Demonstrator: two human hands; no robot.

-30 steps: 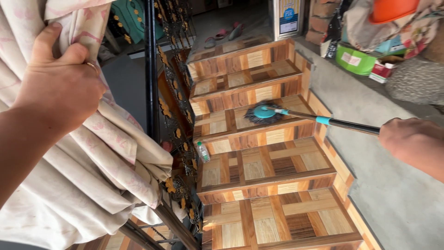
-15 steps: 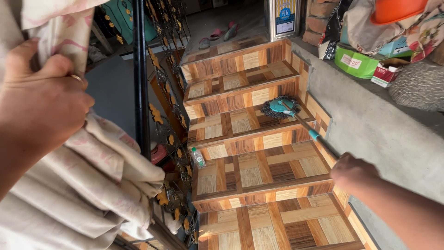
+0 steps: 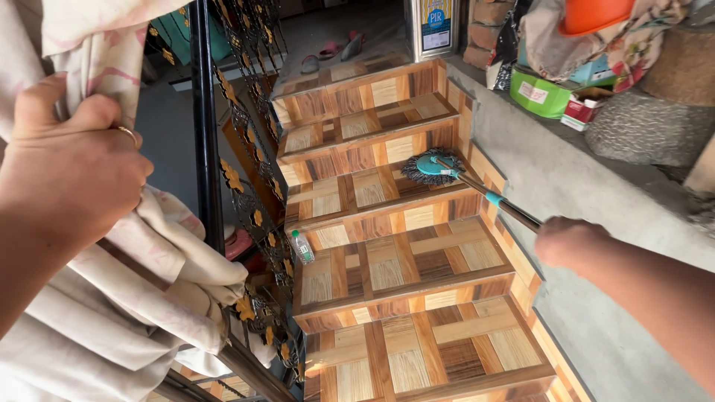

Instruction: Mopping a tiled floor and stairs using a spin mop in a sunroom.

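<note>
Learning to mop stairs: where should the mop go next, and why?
Probably draw the mop head leftward along its tread. It sits at the step's right end, beside the concrete ledge, so the rest looks unswept. The right hand holds the handle; the left hand grips the cloth.

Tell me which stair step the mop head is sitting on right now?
The mop head rests on the third step down from the top landing, near its right end by the wall. The other steps carry no mop; the right hand grips its handle.

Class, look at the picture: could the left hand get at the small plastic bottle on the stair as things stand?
Probably not. The left hand is gripping bunched cloth, and the black railing stands between it and the bottle, which lies lower on the steps.
</note>
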